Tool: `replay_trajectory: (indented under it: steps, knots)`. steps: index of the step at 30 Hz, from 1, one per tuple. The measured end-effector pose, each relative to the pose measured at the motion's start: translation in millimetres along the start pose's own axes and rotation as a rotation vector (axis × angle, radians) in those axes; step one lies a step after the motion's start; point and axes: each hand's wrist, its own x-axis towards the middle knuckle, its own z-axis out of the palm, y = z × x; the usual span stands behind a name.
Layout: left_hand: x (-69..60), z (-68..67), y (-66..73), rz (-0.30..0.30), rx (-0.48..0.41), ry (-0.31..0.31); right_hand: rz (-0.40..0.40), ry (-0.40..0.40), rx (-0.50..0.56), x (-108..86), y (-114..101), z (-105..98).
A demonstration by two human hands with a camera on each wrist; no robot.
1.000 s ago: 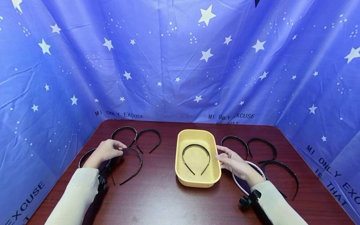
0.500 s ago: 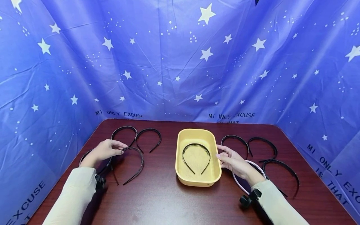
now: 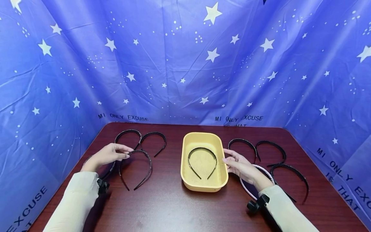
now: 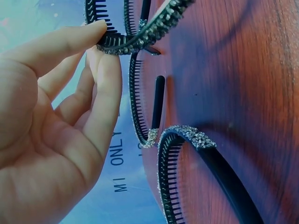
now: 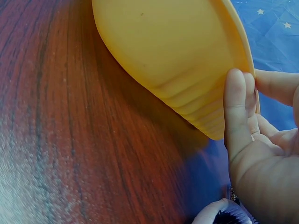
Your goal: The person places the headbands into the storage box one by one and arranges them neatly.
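Observation:
My left hand [image 3: 108, 155] pinches a black toothed headband [image 3: 149, 161] between thumb and fingertips at its top, on the left of the table. In the left wrist view, dark glittering stones cover the outside of this headband [image 4: 152, 35]. My right hand [image 3: 242, 166] holds the right rim of a yellow plastic box [image 3: 204, 188]; in the right wrist view its digits lie against the wall of the box [image 5: 187, 51]. Inside the box rests another black headband [image 3: 202, 149].
Behind my left hand lie two black headbands, one of them the right-hand headband [image 3: 153, 132]; another is partly hidden beneath that hand. On the right are a pale twisted headband [image 3: 246, 189] and several black ones, including a far headband [image 3: 271, 143]. A starry blue cloth [image 3: 174, 64] surrounds the table [image 3: 162, 209].
The headband in my left hand has swung and shifted slightly right, its ends now further from the headband under my hand. My right hand and the yellow box have stayed in place.

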Motion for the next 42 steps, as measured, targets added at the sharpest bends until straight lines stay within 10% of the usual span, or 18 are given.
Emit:
replay_trajectory:
  steps: [42]
  knots:
    - [11.7,15.2,30.1,0.037,0.036,0.014,0.000,0.006,-0.010,-0.1,0,0]
